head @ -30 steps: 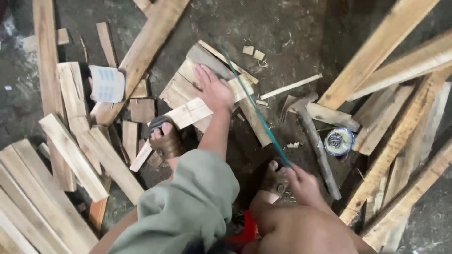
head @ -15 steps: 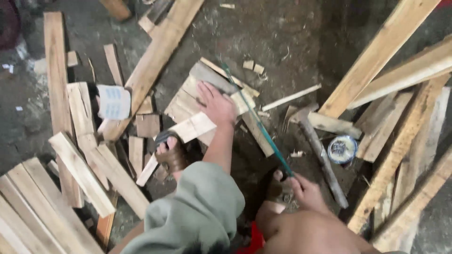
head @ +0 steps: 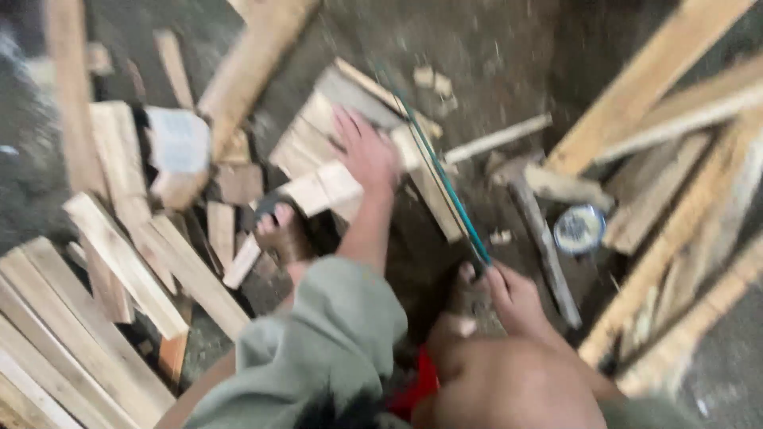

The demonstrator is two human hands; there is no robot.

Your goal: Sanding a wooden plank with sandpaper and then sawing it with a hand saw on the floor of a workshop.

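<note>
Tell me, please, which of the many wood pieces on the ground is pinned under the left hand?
The flat pale board at the centre, under the left hand, with the green saw resting across it; the surrounding boards lie untouched.

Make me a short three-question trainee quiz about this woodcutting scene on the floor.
1. True or false: the left hand presses flat on the stack of pale wooden boards.
2. What does the right hand have in its grip? A) hammer B) thin green-bladed handsaw C) brush
3. Which round object lies right of the saw?

Key: 1 true. 2 B. 3 the small round blue-and-white tin.
</note>
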